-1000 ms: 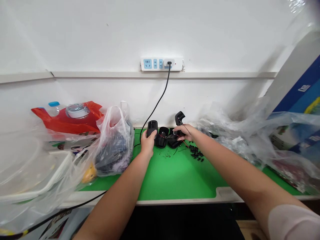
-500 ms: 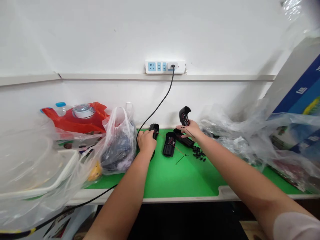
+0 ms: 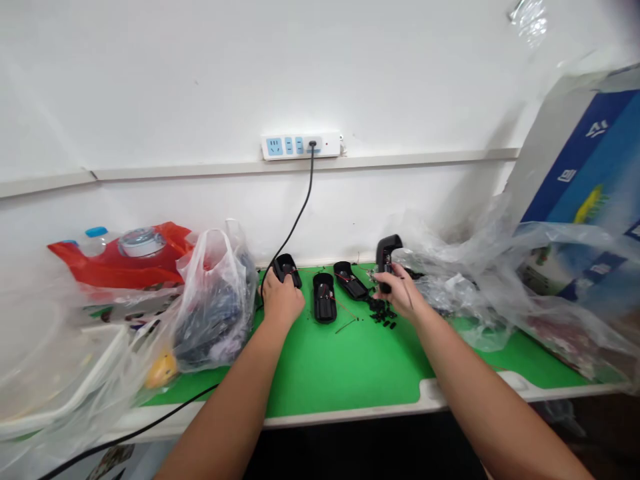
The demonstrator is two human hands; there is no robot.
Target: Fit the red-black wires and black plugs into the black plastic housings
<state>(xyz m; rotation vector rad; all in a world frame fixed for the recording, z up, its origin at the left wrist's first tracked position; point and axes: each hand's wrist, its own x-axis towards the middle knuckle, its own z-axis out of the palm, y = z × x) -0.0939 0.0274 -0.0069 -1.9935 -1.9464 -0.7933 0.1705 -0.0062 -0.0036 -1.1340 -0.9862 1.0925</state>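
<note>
My right hand [image 3: 401,291] is closed around a black curved plastic housing [image 3: 386,257], held upright above the green table top [image 3: 345,373]. Wires or small parts show inside its hollow side. My left hand [image 3: 283,298] grips the near end of another black housing [image 3: 286,265] at the back of the table; its fingertips are partly hidden. Between my hands lie two similar housings, one in the middle [image 3: 325,301] and one tilted behind it [image 3: 351,280], both hollow side up with red wires. Close below my right hand is a pile of small black pieces [image 3: 383,312].
A black cable [image 3: 300,217] hangs from the power strip [image 3: 301,145] and passes my left hand. Plastic bags [image 3: 215,307] and a red bag [image 3: 107,265] crowd the left. Clear plastic wrap [image 3: 470,293] and a blue-white box [image 3: 575,167] stand right.
My right hand has moved right with its housing, from above the tilted housing to beside the pile of small pieces. My left hand stays at its housing. The view has turned slightly.
</note>
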